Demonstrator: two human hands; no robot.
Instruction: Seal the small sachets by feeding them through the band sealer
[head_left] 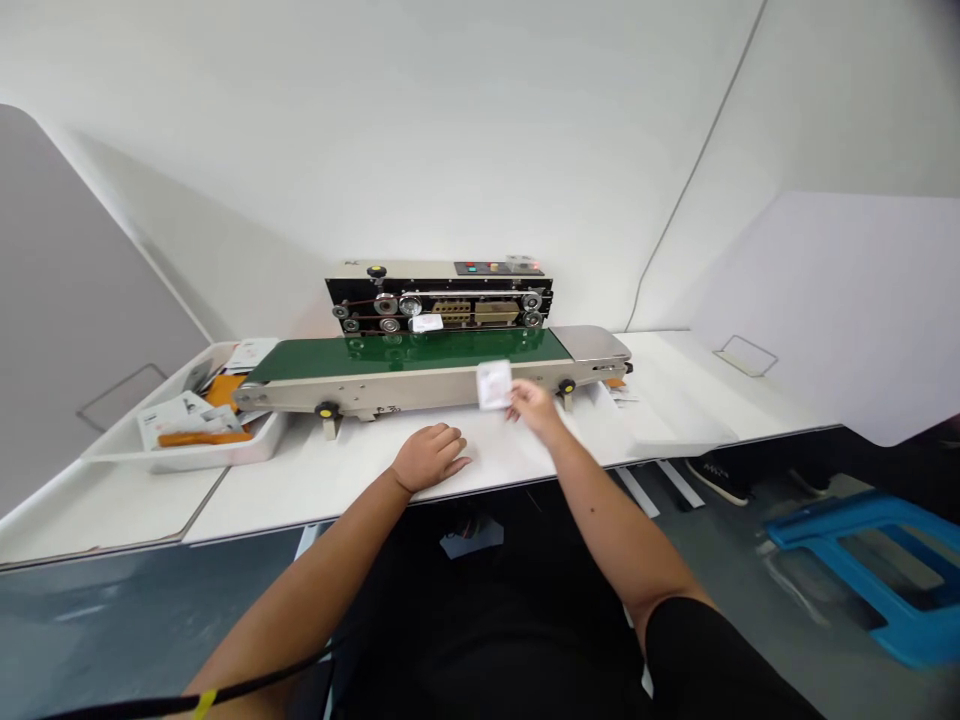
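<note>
My right hand (533, 406) pinches a small, flat white packet (493, 386) by its edge, in front of the conveyor's near side. The packet is slightly blurred, and its print cannot be read. My left hand (430, 458) rests near the table's front edge with its fingers curled in and nothing seen in them. Behind both hands stands a band sealer (442, 300) with rollers and belts. Another white packet (427, 322) is upright at its rollers, above the green conveyor belt (450, 353).
At the left, a white bin (259, 447) holds several white and orange packets. Under the conveyor's right end lies another container (600, 408) with packets, partly hidden. White panels (840, 300) stand on both sides. A blue stool (862, 530) is on the floor at right, near a shoe (718, 480).
</note>
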